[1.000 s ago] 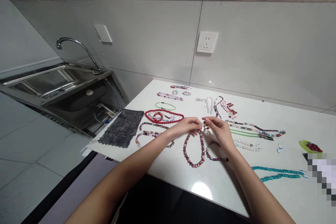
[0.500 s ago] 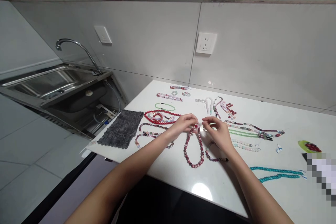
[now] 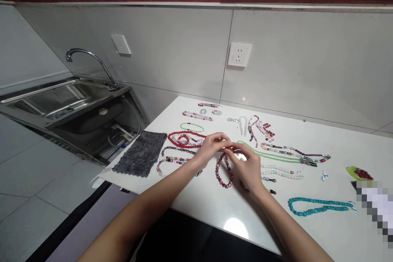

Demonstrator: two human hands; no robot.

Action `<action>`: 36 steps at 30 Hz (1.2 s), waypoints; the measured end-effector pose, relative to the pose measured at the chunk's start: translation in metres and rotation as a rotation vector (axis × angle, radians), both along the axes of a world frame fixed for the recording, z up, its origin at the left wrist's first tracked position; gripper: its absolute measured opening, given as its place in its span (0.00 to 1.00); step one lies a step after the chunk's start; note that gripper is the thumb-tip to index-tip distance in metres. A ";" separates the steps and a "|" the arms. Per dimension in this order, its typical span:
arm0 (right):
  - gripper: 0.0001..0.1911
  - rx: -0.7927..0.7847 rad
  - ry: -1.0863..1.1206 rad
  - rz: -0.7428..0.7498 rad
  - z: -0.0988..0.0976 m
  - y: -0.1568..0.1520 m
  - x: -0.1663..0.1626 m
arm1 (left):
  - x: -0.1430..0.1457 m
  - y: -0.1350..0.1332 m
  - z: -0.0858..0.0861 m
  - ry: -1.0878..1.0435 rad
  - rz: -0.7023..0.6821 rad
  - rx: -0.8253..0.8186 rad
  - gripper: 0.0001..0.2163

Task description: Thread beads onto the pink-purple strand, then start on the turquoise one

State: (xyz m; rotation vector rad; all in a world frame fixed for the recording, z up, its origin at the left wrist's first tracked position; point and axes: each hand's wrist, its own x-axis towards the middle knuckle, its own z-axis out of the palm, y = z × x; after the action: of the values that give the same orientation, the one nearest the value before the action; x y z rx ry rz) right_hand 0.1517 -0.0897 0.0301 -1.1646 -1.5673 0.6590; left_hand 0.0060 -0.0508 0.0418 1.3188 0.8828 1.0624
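Note:
My left hand (image 3: 213, 146) and my right hand (image 3: 247, 166) meet over the white table (image 3: 215, 208), fingers pinched together on the top of a dark red bead strand (image 3: 221, 172). The strand hangs from my fingers as a narrow loop, its lower end resting on the table. Just left of my left hand lies a bright red bead necklace (image 3: 184, 139). A pale green strand (image 3: 270, 155) runs off to the right from under my right hand.
Several more bead strands lie spread over the table, among them a turquoise one (image 3: 319, 205) at the front right. A grey cloth (image 3: 139, 153) lies at the table's left edge. A steel sink (image 3: 58, 98) with a tap stands further left. A small green dish (image 3: 357, 172) sits far right.
Both hands have closed in on each other and lifted the top of the dark red strand, so its loop has narrowed and shortened. The view has tilted down slightly.

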 end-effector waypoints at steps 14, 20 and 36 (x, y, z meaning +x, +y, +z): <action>0.14 -0.157 0.207 0.026 0.002 0.003 0.006 | 0.001 0.002 -0.001 0.098 0.129 0.229 0.12; 0.14 -0.227 0.277 0.064 0.004 0.007 0.013 | -0.004 0.010 -0.004 0.019 -0.197 -0.030 0.16; 0.16 -0.360 0.287 0.190 0.014 0.012 0.027 | -0.022 -0.006 0.019 0.169 -0.746 -0.343 0.22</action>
State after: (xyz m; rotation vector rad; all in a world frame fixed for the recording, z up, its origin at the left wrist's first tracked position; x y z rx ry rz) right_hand 0.1786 -0.0775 0.0440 -1.1252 -1.3568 1.2183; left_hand -0.0160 -0.0565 0.0612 1.2924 0.5749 0.2104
